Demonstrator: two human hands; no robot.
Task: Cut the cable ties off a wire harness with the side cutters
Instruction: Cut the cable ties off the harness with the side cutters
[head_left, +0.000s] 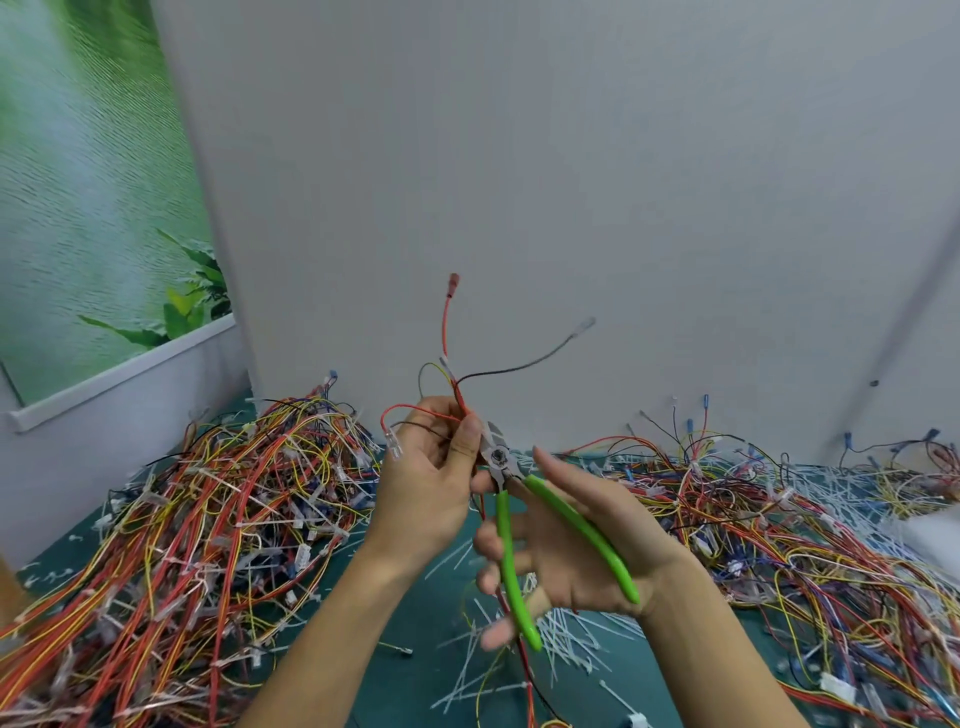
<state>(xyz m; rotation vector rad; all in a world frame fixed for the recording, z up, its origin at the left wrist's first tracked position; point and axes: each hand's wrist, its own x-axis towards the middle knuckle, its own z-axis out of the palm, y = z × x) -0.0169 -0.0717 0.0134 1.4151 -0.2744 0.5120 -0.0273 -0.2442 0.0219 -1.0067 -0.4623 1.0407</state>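
Observation:
My left hand (426, 478) grips a thin wire harness (447, 332) of red, black and yellow wires, held up in front of the white wall. A red terminal tops one wire and a clear connector hangs at the left of my fingers. My right hand (566, 540) holds the side cutters (506, 525) by their green handles, which are spread apart. The steel jaws (493, 441) sit right against the harness beside my left thumb. Whether a cable tie lies between the jaws is hidden.
A big heap of tied harnesses (197, 519) covers the green table (410, 675) at the left. Another tangle of wires (779, 519) spreads across the right. Cut white cable ties (561, 639) litter the middle below my hands. A white wall (571, 182) stands close behind.

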